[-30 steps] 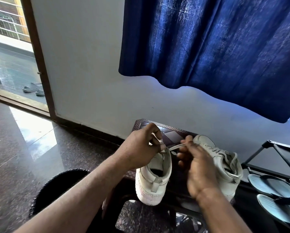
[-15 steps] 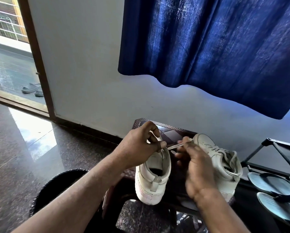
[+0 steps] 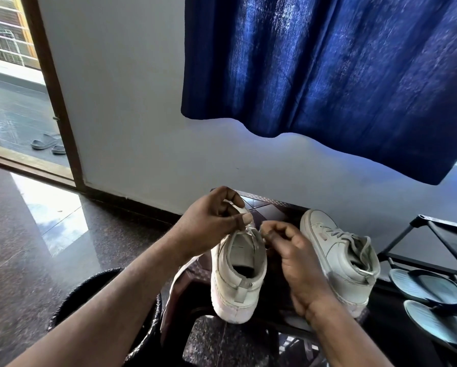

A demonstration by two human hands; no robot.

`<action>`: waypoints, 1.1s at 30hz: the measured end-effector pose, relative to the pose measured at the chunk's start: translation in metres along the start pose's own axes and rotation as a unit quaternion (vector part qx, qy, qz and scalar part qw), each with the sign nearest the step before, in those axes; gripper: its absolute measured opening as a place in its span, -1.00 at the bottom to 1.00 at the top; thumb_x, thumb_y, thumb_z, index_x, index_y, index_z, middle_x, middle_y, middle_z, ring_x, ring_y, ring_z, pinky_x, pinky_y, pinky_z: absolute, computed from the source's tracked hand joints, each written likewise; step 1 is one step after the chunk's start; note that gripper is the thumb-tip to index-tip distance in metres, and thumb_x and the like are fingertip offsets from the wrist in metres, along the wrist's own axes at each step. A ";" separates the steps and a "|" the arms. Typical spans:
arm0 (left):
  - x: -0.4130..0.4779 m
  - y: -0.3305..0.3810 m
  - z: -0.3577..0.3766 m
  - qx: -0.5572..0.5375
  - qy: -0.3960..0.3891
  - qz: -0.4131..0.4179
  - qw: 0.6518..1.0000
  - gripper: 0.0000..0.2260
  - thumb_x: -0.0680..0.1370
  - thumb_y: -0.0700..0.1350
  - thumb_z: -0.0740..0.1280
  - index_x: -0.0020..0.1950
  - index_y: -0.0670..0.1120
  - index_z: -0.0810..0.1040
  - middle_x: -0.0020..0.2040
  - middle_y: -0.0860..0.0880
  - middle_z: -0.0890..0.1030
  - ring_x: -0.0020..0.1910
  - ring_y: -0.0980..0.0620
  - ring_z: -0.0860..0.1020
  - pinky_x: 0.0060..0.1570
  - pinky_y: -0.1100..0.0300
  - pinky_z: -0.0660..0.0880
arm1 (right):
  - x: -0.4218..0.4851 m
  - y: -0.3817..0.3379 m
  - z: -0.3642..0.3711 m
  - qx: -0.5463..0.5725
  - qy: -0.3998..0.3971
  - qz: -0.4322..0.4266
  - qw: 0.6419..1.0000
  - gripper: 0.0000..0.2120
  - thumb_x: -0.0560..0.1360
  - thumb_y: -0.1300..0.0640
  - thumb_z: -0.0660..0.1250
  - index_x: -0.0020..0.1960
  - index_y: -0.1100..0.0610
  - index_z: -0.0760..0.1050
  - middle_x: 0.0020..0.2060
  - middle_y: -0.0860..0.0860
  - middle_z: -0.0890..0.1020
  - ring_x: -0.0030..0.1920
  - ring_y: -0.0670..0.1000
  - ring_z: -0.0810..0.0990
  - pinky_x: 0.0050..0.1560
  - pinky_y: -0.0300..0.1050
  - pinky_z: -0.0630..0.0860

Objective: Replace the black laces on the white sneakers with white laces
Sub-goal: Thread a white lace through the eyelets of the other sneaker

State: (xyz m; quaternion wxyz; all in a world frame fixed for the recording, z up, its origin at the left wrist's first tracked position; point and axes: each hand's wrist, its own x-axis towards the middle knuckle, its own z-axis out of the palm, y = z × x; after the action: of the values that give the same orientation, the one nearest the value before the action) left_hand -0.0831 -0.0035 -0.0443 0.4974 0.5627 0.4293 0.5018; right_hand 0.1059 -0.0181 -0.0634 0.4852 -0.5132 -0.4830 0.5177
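Two white sneakers stand on a dark stool, heels toward me. The left sneaker has a white lace coming out at its top eyelets. My left hand pinches that lace between thumb and fingers just above the shoe's collar. My right hand is curled beside the same collar, its fingertips at the lace near the eyelets; what they grip is partly hidden. The right sneaker is laced in white with loose ends, and neither hand touches it.
A dark stool carries the shoes. A black round mat lies at lower left. A black shoe rack with grey slippers stands at right. Blue curtain hangs above; an open doorway is far left.
My right hand has dropped from holding the lace stretched out sideways to the shoe's collar. The lace is no longer taut between my hands. My left hand keeps its pinch.
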 end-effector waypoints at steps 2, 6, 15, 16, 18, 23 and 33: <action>0.000 0.003 -0.001 0.002 0.000 0.003 1.000 -0.63 0.40 0.02 0.56 0.08 -0.09 0.54 -0.24 -0.09 0.65 -0.21 -0.08 0.49 -0.11 -0.03 0.36 | -0.002 0.002 0.005 0.003 -0.021 0.003 1.000 -0.93 0.57 0.13 0.46 -0.03 0.10 0.71 -0.07 0.09 0.77 -0.05 0.03 0.71 0.08 0.02 0.62; -0.001 0.002 -0.005 0.003 0.003 0.002 1.000 -0.77 0.53 -0.15 0.54 0.08 -0.14 0.54 -0.25 -0.09 0.62 -0.23 -0.05 0.49 -0.12 0.03 0.38 | 0.004 0.004 0.002 -0.032 0.060 -0.044 0.997 -0.91 0.51 0.12 0.53 -0.14 0.12 0.70 -0.19 0.07 0.75 -0.16 0.04 0.66 0.02 0.05 0.59; 0.003 0.004 -0.011 -0.064 0.040 0.039 0.996 -0.89 0.58 -0.27 0.44 0.04 -0.19 0.54 -0.29 -0.02 0.61 -0.28 0.08 0.54 -0.25 0.28 0.46 | 0.016 0.017 -0.009 -0.033 0.167 -0.078 0.982 -0.91 0.52 0.07 0.51 -0.12 0.06 0.64 -0.25 -0.07 0.71 -0.12 0.04 0.65 0.03 0.05 0.59; 0.004 0.004 -0.010 -0.065 0.039 0.041 0.996 -0.90 0.58 -0.28 0.43 0.04 -0.18 0.53 -0.29 -0.03 0.61 -0.28 0.09 0.53 -0.25 0.28 0.46 | 0.014 0.017 -0.006 -0.033 0.128 -0.066 0.989 -0.90 0.51 0.03 0.50 -0.11 0.05 0.66 -0.18 -0.03 0.73 -0.06 0.07 0.68 0.08 0.09 0.60; 0.004 0.003 -0.007 -0.069 0.034 0.041 0.996 -0.89 0.58 -0.30 0.42 0.04 -0.17 0.53 -0.27 -0.04 0.59 -0.28 0.09 0.53 -0.23 0.28 0.46 | 0.012 0.018 -0.003 -0.050 0.079 -0.048 0.994 -0.88 0.53 0.03 0.49 -0.13 0.06 0.68 -0.15 0.04 0.75 -0.05 0.07 0.69 0.13 0.16 0.60; 0.004 0.000 -0.010 -0.075 0.021 0.034 0.996 -0.82 0.54 -0.26 0.48 0.09 -0.16 0.55 -0.25 -0.04 0.59 -0.27 0.04 0.52 -0.18 0.24 0.49 | 0.015 0.018 -0.008 -0.076 0.085 -0.075 0.991 -0.87 0.57 0.09 0.47 -0.14 0.09 0.65 -0.17 0.06 0.75 -0.08 0.14 0.69 0.19 0.30 0.59; 0.006 -0.002 -0.017 -0.075 0.068 0.034 0.994 -0.85 0.59 -0.39 0.37 0.12 -0.23 0.53 -0.20 -0.11 0.64 -0.26 0.04 0.58 -0.14 0.24 0.52 | 0.016 0.017 -0.011 -0.078 0.015 -0.053 0.995 -0.73 0.42 -0.12 0.44 -0.13 0.09 0.67 -0.11 0.11 0.75 -0.06 0.12 0.68 0.23 0.35 0.56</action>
State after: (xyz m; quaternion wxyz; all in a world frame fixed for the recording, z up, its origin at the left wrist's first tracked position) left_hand -0.0987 0.0051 -0.0454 0.4901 0.5030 0.4038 0.5863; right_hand 0.1168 -0.0029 -0.0811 0.4781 -0.5309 -0.5409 0.4439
